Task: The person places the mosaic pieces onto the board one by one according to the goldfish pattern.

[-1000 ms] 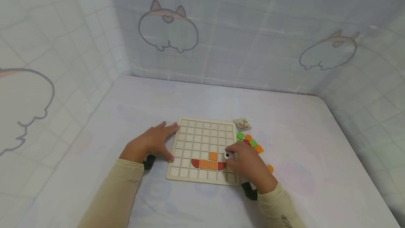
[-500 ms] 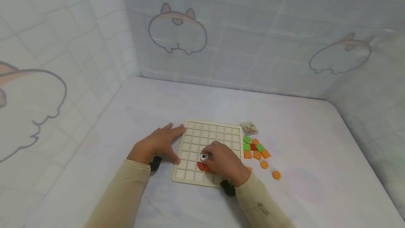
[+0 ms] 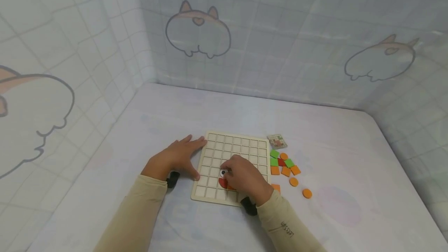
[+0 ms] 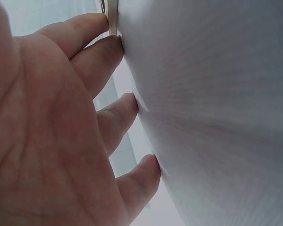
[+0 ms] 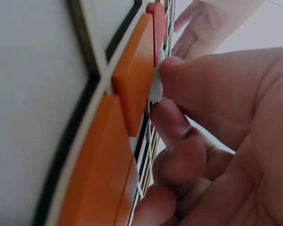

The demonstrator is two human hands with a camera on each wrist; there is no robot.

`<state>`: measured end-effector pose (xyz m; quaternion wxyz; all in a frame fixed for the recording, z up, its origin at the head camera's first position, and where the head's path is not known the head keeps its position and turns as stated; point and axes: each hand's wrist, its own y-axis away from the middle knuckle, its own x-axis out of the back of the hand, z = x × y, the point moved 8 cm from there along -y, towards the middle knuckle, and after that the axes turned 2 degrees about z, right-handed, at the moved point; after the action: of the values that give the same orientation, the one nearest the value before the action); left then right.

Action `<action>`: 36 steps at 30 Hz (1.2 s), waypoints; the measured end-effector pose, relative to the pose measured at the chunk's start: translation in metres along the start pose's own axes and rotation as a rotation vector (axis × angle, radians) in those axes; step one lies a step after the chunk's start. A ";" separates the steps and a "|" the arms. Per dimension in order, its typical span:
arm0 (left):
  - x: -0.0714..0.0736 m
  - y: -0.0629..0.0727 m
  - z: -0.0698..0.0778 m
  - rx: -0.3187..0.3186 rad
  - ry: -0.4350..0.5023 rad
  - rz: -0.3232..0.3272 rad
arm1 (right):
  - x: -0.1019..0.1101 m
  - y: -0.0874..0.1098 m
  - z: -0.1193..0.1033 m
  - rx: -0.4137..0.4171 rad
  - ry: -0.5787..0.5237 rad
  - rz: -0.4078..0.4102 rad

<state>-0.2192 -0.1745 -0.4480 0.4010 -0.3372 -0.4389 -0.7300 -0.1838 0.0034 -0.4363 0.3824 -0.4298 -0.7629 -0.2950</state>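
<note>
A square wooden grid board (image 3: 232, 140) lies on the table. My left hand (image 3: 175, 156) is at its left side, fingers spread, with thumb and fingertips at the edge; the left wrist view shows the other fingertips down on the white surface. My right hand (image 3: 246, 176) pinches a white round tile with a black dot (image 3: 223, 172) between thumb and forefinger, low over a cell. Just below that cell sits a red rounded tile (image 3: 222, 183). Orange square tiles (image 5: 132, 70) stand in the grid beside it, mostly hidden under the right hand in the head view.
Right of the board lie loose green squares (image 3: 274, 154), orange squares (image 3: 295, 170), orange discs (image 3: 307, 193) and a red piece (image 3: 281, 162). A small patterned card (image 3: 277, 141) rests by the upper right corner. Fabric walls (image 3: 280, 42) enclose the table's back and sides.
My right hand has carried the white dotted tile leftward across the board, from its right side to above the red tile. The left hand has stayed at the board's edge.
</note>
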 end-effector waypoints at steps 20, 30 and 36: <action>-0.005 -0.005 -0.005 0.028 0.019 -0.007 | 0.040 0.054 0.044 -0.155 0.015 0.085; -0.005 -0.008 -0.009 0.042 0.024 -0.021 | 0.048 0.093 0.102 -0.260 0.049 0.105; -0.006 -0.010 -0.008 0.022 0.025 -0.020 | 0.051 0.103 0.118 -0.299 -0.025 0.112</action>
<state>-0.2262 -0.1770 -0.4598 0.4028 -0.3191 -0.4453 -0.7332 -0.1493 0.1647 -0.4440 0.3204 -0.5273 -0.6902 -0.3780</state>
